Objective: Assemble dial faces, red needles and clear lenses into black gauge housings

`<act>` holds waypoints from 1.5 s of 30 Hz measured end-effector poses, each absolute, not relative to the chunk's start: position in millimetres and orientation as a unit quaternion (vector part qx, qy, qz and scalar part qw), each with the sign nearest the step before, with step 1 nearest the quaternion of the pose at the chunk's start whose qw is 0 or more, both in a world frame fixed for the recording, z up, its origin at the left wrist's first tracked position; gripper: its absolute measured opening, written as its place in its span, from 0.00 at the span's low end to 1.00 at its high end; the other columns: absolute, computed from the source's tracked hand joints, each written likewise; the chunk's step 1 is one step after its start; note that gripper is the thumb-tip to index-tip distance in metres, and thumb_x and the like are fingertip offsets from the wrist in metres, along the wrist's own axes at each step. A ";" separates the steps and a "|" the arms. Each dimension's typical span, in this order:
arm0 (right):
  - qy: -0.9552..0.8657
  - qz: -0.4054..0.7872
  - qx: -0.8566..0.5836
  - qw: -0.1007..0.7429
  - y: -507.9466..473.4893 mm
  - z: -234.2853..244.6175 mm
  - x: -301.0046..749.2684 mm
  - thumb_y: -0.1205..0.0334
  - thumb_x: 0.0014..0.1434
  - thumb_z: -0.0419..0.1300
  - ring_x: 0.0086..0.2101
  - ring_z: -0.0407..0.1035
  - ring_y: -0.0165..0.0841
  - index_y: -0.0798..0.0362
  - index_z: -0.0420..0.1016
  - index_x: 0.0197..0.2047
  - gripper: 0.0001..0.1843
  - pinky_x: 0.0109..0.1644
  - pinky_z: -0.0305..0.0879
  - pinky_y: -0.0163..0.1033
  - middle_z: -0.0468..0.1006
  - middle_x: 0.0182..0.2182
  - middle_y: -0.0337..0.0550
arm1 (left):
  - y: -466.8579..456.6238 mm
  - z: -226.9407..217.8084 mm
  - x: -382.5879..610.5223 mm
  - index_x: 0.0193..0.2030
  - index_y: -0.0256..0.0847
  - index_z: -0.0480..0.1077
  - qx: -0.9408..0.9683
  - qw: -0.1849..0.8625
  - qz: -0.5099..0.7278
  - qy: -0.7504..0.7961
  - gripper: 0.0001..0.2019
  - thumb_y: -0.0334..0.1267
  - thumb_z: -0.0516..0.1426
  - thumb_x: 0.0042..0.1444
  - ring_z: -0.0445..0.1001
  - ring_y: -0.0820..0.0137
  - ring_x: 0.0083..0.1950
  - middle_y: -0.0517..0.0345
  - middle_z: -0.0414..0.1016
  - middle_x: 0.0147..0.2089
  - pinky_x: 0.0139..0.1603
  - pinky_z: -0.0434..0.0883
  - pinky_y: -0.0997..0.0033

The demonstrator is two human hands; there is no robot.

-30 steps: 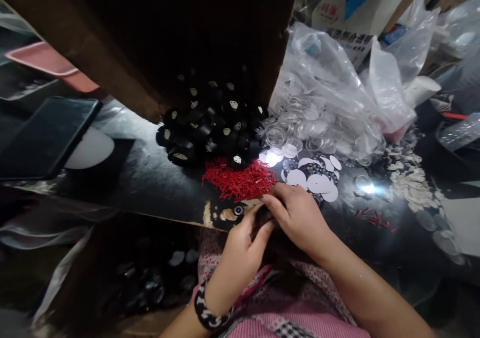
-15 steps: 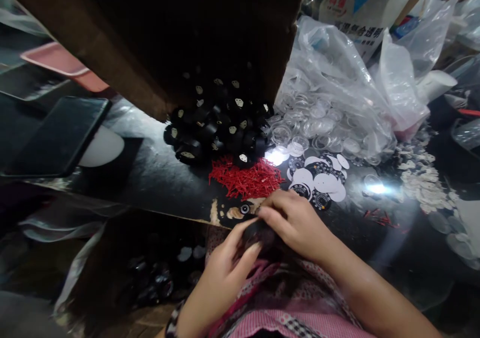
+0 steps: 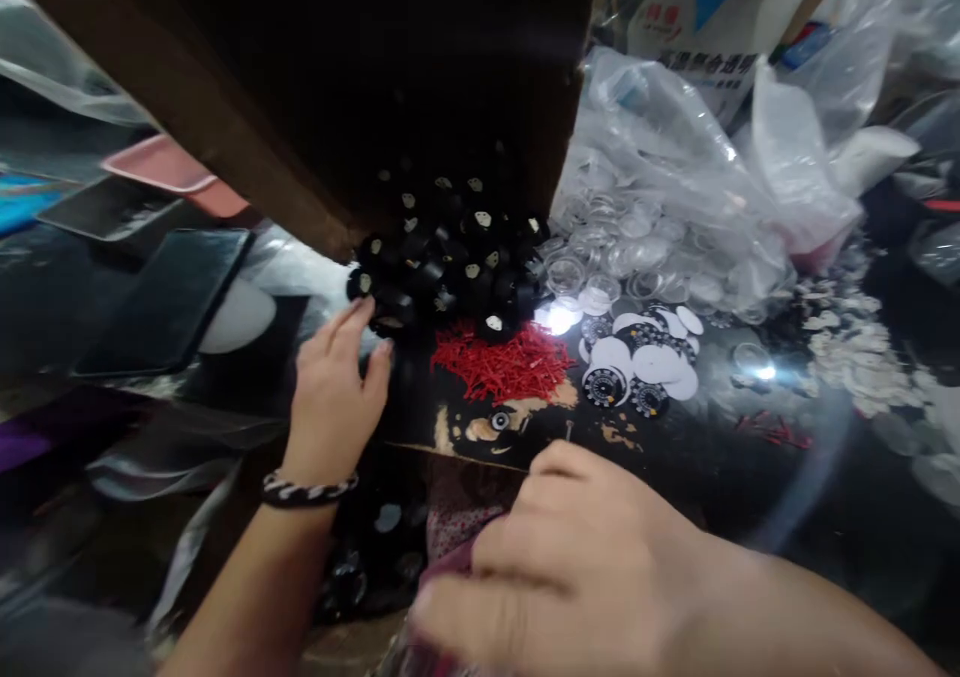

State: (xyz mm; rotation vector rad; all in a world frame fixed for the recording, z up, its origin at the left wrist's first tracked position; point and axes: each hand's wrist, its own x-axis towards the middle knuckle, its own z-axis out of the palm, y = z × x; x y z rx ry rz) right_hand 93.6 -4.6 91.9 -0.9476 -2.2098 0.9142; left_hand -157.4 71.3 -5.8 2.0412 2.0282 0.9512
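Observation:
My left hand (image 3: 337,387) reaches to the near left edge of a pile of black round casings (image 3: 420,277), several with small pale metal plates. Its fingers are stretched out and the thumb stands apart; the fingertips are at the outermost casing. Closer to me, my right hand (image 3: 577,557) is over my lap with its fingers curled, somewhat blurred. Whatever it may hold is hidden. Between the hands and the casings lie a heap of thin red pieces, like clock hands (image 3: 506,362), and a small black ring with a pale centre (image 3: 499,421).
Printed black-and-white dials (image 3: 645,362) lie right of the red heap. Behind them, clear round covers (image 3: 637,247) spill from a plastic bag (image 3: 675,137). White small parts (image 3: 862,347) are farther right. A dark wooden box (image 3: 315,197) overhangs the casings; a black tablet-like slab (image 3: 169,302) stands left.
My hands have parted from around a dark round piece. The left moved left and forward to the casings; the right came back toward me. The dark piece no longer shows.

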 end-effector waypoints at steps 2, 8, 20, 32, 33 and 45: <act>-0.853 0.286 -0.370 0.232 6.7 67.7 107.0 0.66 0.64 0.52 0.33 0.71 0.30 0.49 0.76 0.49 0.15 0.40 0.65 0.39 0.79 0.33 0.40 | 87.6 -13.9 -151.5 0.62 0.28 0.63 0.685 0.042 0.326 0.650 0.23 0.38 0.54 0.63 0.61 0.56 0.67 0.40 0.66 0.64 0.68 0.55 0.54; -0.791 0.127 -0.594 0.072 40.0 20.6 161.1 0.64 0.61 0.59 0.45 0.70 0.46 0.55 0.66 0.61 0.25 0.48 0.68 0.53 0.70 0.51 0.57 | 92.6 -31.8 -158.9 0.53 0.33 0.69 0.622 0.029 0.351 0.699 0.21 0.36 0.63 0.53 0.72 0.53 0.54 0.47 0.73 0.50 0.62 0.62 0.46; -0.663 0.296 -0.644 0.239 66.1 9.7 184.1 0.58 0.62 0.58 0.30 0.70 0.33 0.51 0.75 0.35 0.08 0.36 0.65 0.39 0.76 0.28 0.39 | 11.4 5.9 -79.8 0.44 0.46 0.69 0.147 0.642 0.560 0.502 0.12 0.39 0.63 0.54 0.79 0.69 0.37 0.54 0.79 0.43 0.39 0.78 0.73; -0.531 0.563 -0.525 0.353 40.7 25.2 138.2 0.64 0.59 0.57 0.28 0.72 0.28 0.50 0.68 0.52 0.17 0.33 0.71 0.37 0.74 0.40 0.40 | 8.9 -2.9 -33.5 0.51 0.41 0.74 0.044 0.718 0.553 0.420 0.14 0.43 0.54 0.64 0.79 0.65 0.48 0.48 0.79 0.51 0.48 0.77 0.67; -0.546 0.547 -0.527 0.353 40.8 26.6 137.0 0.65 0.59 0.57 0.31 0.73 0.29 0.50 0.69 0.51 0.16 0.36 0.71 0.37 0.75 0.41 0.41 | 8.8 -3.7 -32.8 0.51 0.42 0.74 0.054 0.713 0.554 0.427 0.14 0.43 0.55 0.63 0.79 0.64 0.48 0.49 0.79 0.50 0.49 0.77 0.67; -0.647 0.368 -0.584 0.324 38.3 33.7 114.3 0.66 0.59 0.60 0.31 0.69 0.30 0.52 0.67 0.34 0.04 0.35 0.64 0.37 0.74 0.30 0.38 | -7.2 -17.6 -17.0 0.55 0.53 0.73 0.219 0.674 0.514 0.483 0.18 0.45 0.61 0.57 0.67 0.61 0.65 0.60 0.73 0.60 0.68 0.60 0.59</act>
